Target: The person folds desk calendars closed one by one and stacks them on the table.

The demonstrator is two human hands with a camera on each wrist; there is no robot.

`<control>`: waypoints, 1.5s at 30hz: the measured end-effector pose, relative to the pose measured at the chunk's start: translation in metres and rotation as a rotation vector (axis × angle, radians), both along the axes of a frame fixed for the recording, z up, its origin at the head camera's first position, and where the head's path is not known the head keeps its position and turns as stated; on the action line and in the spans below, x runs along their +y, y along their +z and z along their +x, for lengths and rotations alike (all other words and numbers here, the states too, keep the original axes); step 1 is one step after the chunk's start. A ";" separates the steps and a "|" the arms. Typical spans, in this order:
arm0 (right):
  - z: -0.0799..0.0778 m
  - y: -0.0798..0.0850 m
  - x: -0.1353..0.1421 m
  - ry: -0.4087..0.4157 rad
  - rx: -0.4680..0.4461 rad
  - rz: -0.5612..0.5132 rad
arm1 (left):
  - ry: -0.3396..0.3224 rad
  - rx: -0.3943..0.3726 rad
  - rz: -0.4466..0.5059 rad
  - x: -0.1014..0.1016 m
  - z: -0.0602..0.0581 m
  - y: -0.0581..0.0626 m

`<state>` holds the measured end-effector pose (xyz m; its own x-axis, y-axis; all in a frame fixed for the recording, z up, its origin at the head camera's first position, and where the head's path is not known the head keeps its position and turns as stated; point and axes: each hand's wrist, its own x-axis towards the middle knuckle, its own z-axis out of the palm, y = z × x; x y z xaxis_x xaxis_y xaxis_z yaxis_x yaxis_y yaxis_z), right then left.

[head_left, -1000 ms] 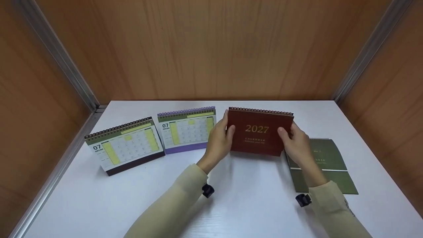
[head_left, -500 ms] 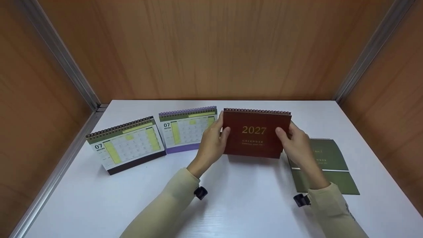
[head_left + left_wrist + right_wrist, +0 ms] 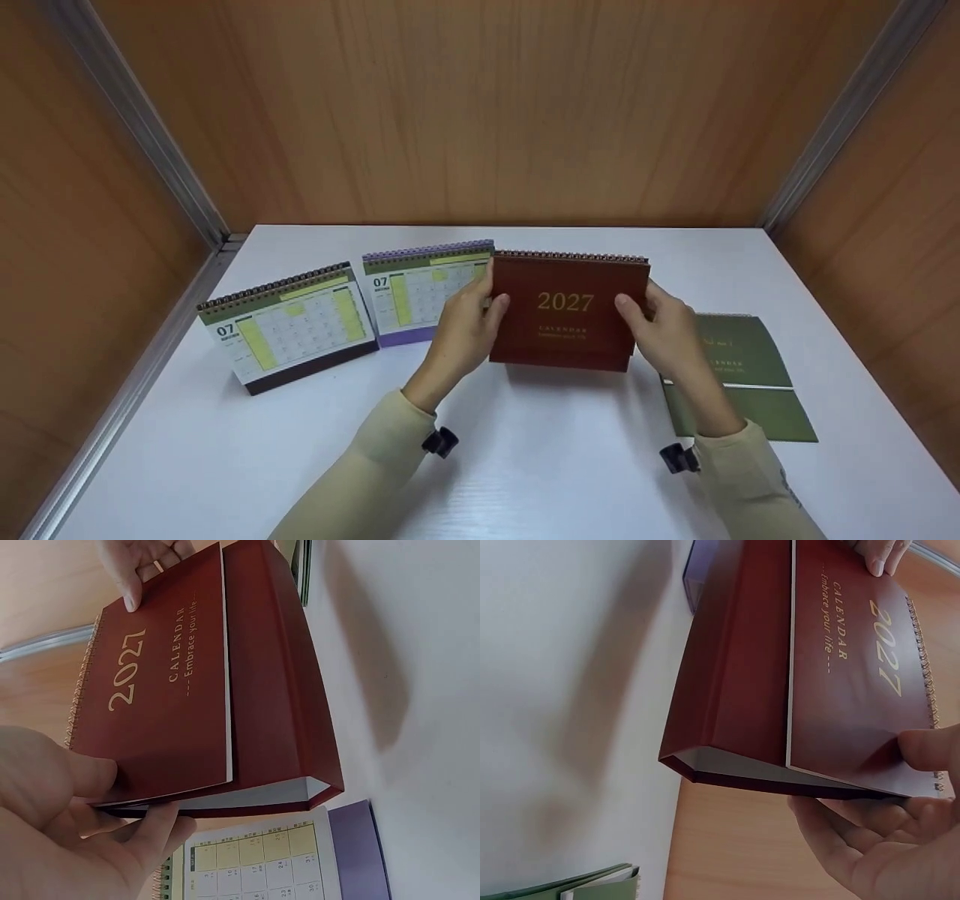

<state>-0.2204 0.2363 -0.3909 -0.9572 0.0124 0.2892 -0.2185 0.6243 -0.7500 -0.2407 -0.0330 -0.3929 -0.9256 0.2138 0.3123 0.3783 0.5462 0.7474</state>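
Note:
A dark red desk calendar (image 3: 566, 315) with gold "2027" lettering is held upright between both hands in the head view, its spiral binding on top. My left hand (image 3: 459, 324) grips its left side, thumb on the front cover and fingers behind. At the other side my right hand (image 3: 671, 337) pinches it likewise, thumb on the cover (image 3: 855, 690). Both wrist views show the folded stand (image 3: 274, 682) spread into a triangle under the cover. Its shadow lies apart from the base, so it hangs above the table.
Left of it stand a purple-based calendar (image 3: 420, 296) and a black-based calendar (image 3: 292, 330), both showing 07 pages. On the right a green calendar (image 3: 750, 412) lies flat on the white table (image 3: 510, 480). Wooden panels (image 3: 480, 112) enclose the back and sides.
Both hands have carried the red calendar left and slightly nearer to me, close beside the purple-based one. The other calendars have stayed put.

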 end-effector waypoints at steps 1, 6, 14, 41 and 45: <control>0.000 0.000 -0.001 0.000 -0.004 0.005 | -0.004 0.002 -0.005 -0.002 0.000 0.000; 0.000 0.000 -0.004 0.001 -0.027 0.017 | -0.030 -0.038 -0.012 -0.009 0.002 0.000; -0.001 0.000 -0.006 0.062 -0.087 0.019 | -0.037 -0.099 -0.052 -0.020 0.005 0.007; -0.013 -0.014 -0.005 0.263 -0.351 0.000 | -0.106 -0.317 -0.186 -0.042 -0.004 0.000; -0.013 -0.021 -0.005 0.264 -0.342 -0.004 | -0.096 -0.289 -0.200 -0.042 -0.006 -0.007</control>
<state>-0.2339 0.2310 -0.4119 -0.9684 -0.2454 -0.0452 -0.1086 0.5775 -0.8092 -0.2466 -0.0751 -0.4000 -0.9425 0.3339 -0.0160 0.2234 0.6646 0.7130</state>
